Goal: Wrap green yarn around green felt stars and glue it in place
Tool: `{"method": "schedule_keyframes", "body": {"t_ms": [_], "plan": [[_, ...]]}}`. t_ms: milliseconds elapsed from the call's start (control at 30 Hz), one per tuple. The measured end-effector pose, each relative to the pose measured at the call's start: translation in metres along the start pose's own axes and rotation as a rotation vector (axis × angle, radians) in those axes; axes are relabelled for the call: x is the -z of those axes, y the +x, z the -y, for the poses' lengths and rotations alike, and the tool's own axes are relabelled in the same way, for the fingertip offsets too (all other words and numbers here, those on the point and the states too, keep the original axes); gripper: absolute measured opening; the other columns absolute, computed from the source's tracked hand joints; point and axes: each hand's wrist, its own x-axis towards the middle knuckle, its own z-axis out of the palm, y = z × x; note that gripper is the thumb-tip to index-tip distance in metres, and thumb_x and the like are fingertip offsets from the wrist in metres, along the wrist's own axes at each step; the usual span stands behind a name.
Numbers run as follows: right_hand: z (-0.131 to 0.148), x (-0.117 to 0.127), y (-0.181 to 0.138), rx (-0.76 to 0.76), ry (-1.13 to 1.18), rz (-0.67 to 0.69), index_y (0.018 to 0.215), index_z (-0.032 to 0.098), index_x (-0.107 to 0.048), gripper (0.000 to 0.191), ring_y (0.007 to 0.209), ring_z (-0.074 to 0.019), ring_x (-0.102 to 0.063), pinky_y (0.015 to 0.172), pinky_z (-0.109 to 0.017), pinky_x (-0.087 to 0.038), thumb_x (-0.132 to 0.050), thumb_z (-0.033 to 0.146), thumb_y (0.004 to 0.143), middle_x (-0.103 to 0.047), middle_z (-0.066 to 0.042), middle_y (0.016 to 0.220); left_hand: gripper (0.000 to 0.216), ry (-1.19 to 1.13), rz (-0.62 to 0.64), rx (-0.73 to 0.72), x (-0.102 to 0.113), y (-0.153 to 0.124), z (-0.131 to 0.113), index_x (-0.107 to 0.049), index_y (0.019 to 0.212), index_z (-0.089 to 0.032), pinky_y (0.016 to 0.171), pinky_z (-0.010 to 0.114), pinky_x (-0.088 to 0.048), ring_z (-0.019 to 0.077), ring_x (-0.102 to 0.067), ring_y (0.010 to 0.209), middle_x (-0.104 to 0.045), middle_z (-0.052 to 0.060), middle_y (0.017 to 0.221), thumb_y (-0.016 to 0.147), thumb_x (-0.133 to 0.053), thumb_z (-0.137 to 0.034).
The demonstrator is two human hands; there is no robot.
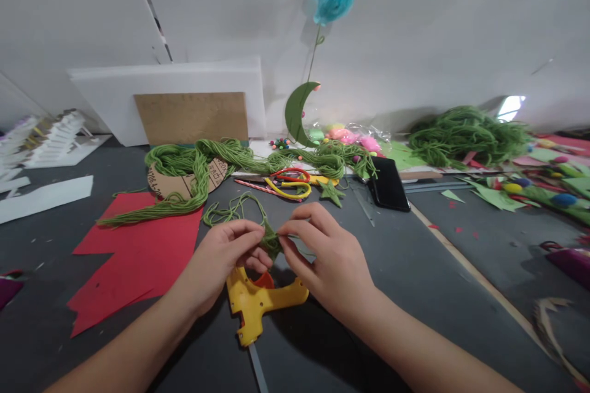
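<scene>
My left hand and my right hand meet over the dark table, both pinching a small green yarn-wrapped piece. A loose strand of green yarn trails from it toward the back left. Just below my hands lies a yellow glue gun with an orange trigger. Part of the piece is hidden by my fingers.
Red paper lies at the left. Behind are green yarn bundles, red and yellow scissors, a green felt star, a black phone, a green crescent with a blue flower, and white foam boards. More yarn and felt scraps sit right.
</scene>
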Motion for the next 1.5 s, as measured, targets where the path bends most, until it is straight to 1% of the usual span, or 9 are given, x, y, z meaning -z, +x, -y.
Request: {"method": "schedule_keyframes", "body": {"t_ms": [200,500,800,967,1100,1167,1233,1400,1500], "plan": [[-0.002,-0.001,0.001,0.023,0.062,0.053,0.083,0.016,-0.057,0.011,0.074,-0.0126,-0.055,0.064,-0.022,-0.044,-0.046,0.015,0.083,-0.055,-0.005,0.084,0.007,-0.151,0.162,0.046,0.0,-0.002,0.001,-0.06,0.076,-0.012,0.053,0.016,-0.045,0.0073,-0.057,0.054,-0.06,0.001,0.063,0.075,-0.058,-0.019],[0.001,0.0,-0.001,0.002,0.063,0.034,0.081,0.017,-0.056,0.008,0.073,-0.0131,-0.056,0.064,-0.024,-0.044,-0.049,0.017,0.08,-0.055,-0.005,0.085,0.005,-0.158,0.038,-0.025,-0.002,-0.001,0.001,-0.056,0.079,-0.014,0.06,0.022,-0.048,0.0106,-0.059,0.057,-0.061,0.002,0.063,0.076,-0.054,-0.015],[0.002,-0.002,0.0,-0.042,0.095,0.067,0.079,0.017,-0.057,0.01,0.071,-0.0128,-0.055,0.063,-0.024,-0.045,-0.048,0.018,0.081,-0.055,-0.004,0.083,0.019,-0.164,0.059,-0.039,-0.006,-0.006,-0.001,-0.059,0.084,-0.016,0.063,0.018,-0.043,0.0071,-0.054,0.063,-0.056,-0.002,0.071,0.066,-0.061,-0.007],[0.005,0.002,0.0,-0.066,0.166,0.056,0.079,0.017,-0.057,0.01,0.074,-0.013,-0.055,0.066,-0.025,-0.044,-0.048,0.016,0.08,-0.056,-0.004,0.084,0.016,-0.115,0.054,-0.059,-0.006,-0.004,0.001,-0.059,0.081,-0.017,0.061,0.018,-0.04,0.0081,-0.052,0.065,-0.055,-0.002,0.072,0.067,-0.064,-0.012],[0.006,0.002,0.003,-0.259,0.238,0.012,0.088,0.018,-0.055,0.013,0.069,-0.0124,-0.052,0.062,-0.024,-0.042,-0.053,0.017,0.075,-0.058,-0.003,0.084,0.016,-0.125,0.031,-0.028,-0.004,-0.004,0.0,-0.058,0.081,-0.017,0.06,0.02,-0.04,0.0084,-0.053,0.062,-0.056,-0.003,0.069,0.067,-0.064,-0.014],[0.005,0.002,0.006,-0.398,0.297,0.064,0.09,0.018,-0.055,0.017,0.06,-0.0103,-0.047,0.055,-0.022,-0.039,-0.055,0.019,0.073,-0.058,-0.001,0.081,0.018,-0.127,0.023,-0.021,-0.004,-0.005,-0.001,-0.058,0.082,-0.018,0.059,0.02,-0.04,0.0084,-0.053,0.062,-0.055,-0.003,0.068,0.067,-0.065,-0.014],[0.003,0.001,0.008,-0.492,0.373,0.143,0.083,0.017,-0.057,0.01,0.052,-0.0084,-0.041,0.05,-0.021,-0.035,-0.054,0.021,0.073,-0.056,0.001,0.073,0.02,-0.121,0.017,-0.018,-0.005,-0.005,-0.001,-0.058,0.083,-0.018,0.06,0.019,-0.039,0.008,-0.053,0.063,-0.055,-0.004,0.068,0.066,-0.066,-0.014],[0.003,0.0,0.011,-0.58,0.497,0.181,0.07,0.016,-0.056,0.007,0.052,-0.008,-0.04,0.05,-0.021,-0.033,-0.053,0.021,0.073,-0.053,0.003,0.064,0.025,-0.098,0.013,0.007,-0.006,-0.006,0.002,-0.058,0.084,-0.018,0.059,0.018,-0.037,0.0066,-0.049,0.062,-0.052,-0.006,0.065,0.062,-0.069,-0.012],[0.003,0.0,0.01,-0.596,0.559,0.183,0.068,0.016,-0.056,0.008,0.054,-0.0086,-0.043,0.053,-0.021,-0.035,-0.054,0.022,0.073,-0.052,0.003,0.063,0.015,-0.071,0.048,0.0,-0.006,-0.005,0.003,-0.059,0.08,-0.016,0.057,0.019,-0.036,0.0069,-0.047,0.058,-0.052,-0.005,0.063,0.067,-0.067,-0.017]]}}
